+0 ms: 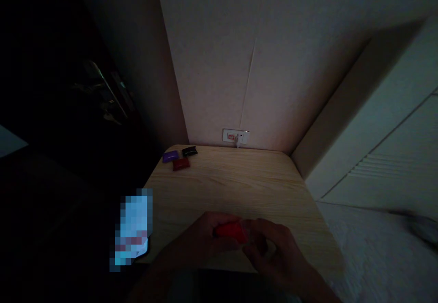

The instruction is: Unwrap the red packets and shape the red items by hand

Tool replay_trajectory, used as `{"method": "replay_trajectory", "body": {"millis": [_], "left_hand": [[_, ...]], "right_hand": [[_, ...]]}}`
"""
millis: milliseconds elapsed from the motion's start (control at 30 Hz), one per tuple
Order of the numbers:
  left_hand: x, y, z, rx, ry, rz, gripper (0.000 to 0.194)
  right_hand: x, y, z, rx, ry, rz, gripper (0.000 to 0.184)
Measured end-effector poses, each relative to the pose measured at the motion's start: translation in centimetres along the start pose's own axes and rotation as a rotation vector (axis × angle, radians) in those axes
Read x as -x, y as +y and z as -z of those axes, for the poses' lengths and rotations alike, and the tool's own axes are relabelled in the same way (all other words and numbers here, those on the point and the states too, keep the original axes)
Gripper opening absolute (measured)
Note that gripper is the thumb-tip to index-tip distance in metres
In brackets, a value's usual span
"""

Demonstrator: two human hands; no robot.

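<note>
A bright red packet [228, 231] is between my hands, low over the front part of the wooden table [236, 184]. My left hand [204, 233] is closed around the body of the packet. At its right end, the fingers of my right hand [272, 248] are bent in a pinch on the packet's edge. The dim light hides the fingertips and any opening in the wrapper. Toward the far left corner of the table lie a purple packet [170, 156], a black packet [189, 151] and a dark red packet [181, 164], close together.
A lit, pixelated screen [135, 225] is at the table's left edge. Behind the table, a wall socket [236, 136] has a plug in it. A dark door with a handle [106, 86] stands at left. A pale cabinet [376, 148] borders the right side.
</note>
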State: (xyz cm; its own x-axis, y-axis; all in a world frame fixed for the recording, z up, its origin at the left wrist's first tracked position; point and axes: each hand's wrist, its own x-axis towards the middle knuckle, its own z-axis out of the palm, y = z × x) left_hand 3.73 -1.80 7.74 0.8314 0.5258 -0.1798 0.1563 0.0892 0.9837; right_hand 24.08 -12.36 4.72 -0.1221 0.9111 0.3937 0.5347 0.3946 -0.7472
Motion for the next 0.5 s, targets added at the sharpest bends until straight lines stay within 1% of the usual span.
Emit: {"method": "replay_trajectory", "body": {"millis": [100, 167, 300, 367, 500], "left_hand": [[0.0, 0.3, 0.2, -0.037, -0.026, -0.01, 0.033], [-0.1, 0.4, 0.4, -0.036, -0.033, -0.007, 0.034], [0.0, 0.4, 0.5, 0.008, -0.045, 0.008, 0.037], [0.2, 0.2, 0.4, 0.004, -0.051, 0.011, 0.036], [0.6, -0.3, 0.2, -0.054, 0.019, 0.038, 0.037]], "right_hand": [[0.2, 0.6, 0.4, -0.01, -0.073, -0.007, 0.051], [0.4, 0.6, 0.7, -0.043, -0.112, 0.003, 0.055], [0.6, 0.1, 1.4, -0.061, -0.136, 0.033, 0.058], [0.6, -0.2, 1.6, -0.019, -0.165, 0.048, 0.061], [0.6, -0.5, 2.0, 0.153, -0.258, 0.077, 0.067]]}}
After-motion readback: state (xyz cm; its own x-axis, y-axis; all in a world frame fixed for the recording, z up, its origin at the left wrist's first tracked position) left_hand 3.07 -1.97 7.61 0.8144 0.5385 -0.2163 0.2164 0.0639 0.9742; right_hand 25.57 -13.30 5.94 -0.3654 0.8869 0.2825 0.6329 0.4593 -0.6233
